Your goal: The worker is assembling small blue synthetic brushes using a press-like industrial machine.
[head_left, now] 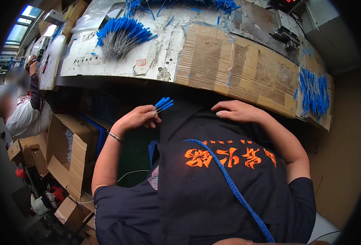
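Note:
In my left hand (136,117) is a small bunch of thin metal wires with blue sleeved ends (164,104), pinched between thumb and fingers, blue ends pointing right. It hangs just in front of the table edge, above my lap. My right hand (238,111) holds nothing that I can see; its fingers are loosely bent and apart, over my dark apron (229,192) near the cardboard-covered edge. On the table at the left lies a large fanned bundle of the same blue-ended wires (123,36). Another pile of them (313,93) lies at the far right.
Taped cardboard (235,65) covers the table's right front. A small metal fixture (287,37) stands on a plate behind it. More blue-ended wires (221,3) lie along the back. Open cardboard boxes (76,151) stand at my left, near another person (27,116).

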Available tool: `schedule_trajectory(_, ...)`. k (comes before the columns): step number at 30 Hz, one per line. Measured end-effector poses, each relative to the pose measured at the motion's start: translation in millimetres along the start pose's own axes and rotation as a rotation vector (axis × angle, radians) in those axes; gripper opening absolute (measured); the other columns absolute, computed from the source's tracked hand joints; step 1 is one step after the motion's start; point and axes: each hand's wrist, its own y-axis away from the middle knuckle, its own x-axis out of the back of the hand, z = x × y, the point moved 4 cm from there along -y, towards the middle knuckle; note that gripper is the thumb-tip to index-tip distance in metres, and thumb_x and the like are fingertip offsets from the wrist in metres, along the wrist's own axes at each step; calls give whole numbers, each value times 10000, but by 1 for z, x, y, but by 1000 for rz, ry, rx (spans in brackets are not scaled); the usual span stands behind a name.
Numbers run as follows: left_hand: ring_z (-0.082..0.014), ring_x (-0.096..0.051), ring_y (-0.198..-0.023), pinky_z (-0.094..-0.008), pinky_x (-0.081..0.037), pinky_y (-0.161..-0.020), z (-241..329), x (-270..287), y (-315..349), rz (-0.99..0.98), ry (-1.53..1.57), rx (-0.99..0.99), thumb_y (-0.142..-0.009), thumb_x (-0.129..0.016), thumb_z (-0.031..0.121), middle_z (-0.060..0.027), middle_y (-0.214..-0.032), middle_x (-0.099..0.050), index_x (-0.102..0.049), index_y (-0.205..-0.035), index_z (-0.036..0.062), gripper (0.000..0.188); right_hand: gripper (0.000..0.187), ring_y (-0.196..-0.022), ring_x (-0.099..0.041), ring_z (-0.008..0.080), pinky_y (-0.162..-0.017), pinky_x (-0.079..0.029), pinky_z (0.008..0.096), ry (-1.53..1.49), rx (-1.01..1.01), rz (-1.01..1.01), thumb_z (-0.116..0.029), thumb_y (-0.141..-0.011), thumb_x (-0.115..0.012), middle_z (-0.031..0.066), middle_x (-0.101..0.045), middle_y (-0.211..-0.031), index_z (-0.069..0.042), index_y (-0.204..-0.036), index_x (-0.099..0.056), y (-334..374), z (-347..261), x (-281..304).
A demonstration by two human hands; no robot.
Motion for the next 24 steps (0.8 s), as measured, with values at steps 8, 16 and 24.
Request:
schedule_trajectory(8,-129,-588,-856,-289,-491,-776,-23,3,47,-17,-71,-34,-971,-475,262,-48,-932,-644,-596,-1053,25,279,367,-958,-612,322,-844,-492,386,210,49,-120,-229,-862,-621,161,-626,-1061,-37,-1172,-581,27,-69,4)
schedule_trajectory(16,-226,-651,-826,-331,-497,-753,109,10,188,-485,-48,-780,-974,-493,205,-156,-925,-676,-591,-1004,-50,275,149,-854,-689,255,-688,-570,289,329,1038,-615,-89,-900,-600,142,-679,-947,18,-949,-691,192,-206,80)
schedule_trajectory(24,-170,-652,-674,-277,-536,-627,-24,105,77,683,-32,-139,-948,-460,169,-119,-776,-659,-552,-922,6,189,341,-961,-591,170,-719,-488,277,-12,-15,608,-75,-862,-596,69,-623,-1067,-7,-1192,-548,43,-59,110)
